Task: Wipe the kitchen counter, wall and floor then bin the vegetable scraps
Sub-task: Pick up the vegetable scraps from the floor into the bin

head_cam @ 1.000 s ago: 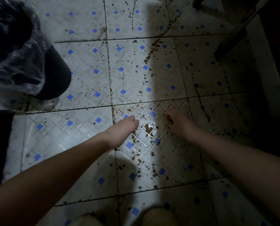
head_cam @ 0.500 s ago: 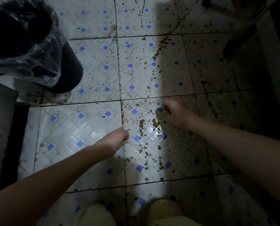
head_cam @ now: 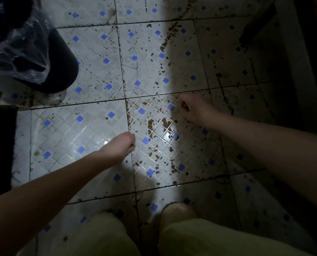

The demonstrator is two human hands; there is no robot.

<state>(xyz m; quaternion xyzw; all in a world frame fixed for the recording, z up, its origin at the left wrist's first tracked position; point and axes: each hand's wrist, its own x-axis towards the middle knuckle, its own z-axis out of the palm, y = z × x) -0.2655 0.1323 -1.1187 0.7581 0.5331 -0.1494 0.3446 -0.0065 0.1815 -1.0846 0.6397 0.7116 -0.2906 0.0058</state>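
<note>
Floor tiles (head_cam: 91,130), white with blue squares, carry brown flecks (head_cam: 165,122) between left hand (head_cam: 123,145) and right hand (head_cam: 193,109), both curled closed; whether they pinch anything is unclear.

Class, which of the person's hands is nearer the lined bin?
Left. The left hand is down and right of the bin; the right hand is much farther right.

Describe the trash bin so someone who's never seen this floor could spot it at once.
Start from the white tiled floor dotted with blue squares and look to the picture's upper left. The bin stands there, a round dark tub. Nothing else is round or lined with a crinkled clear plastic bag.
</note>
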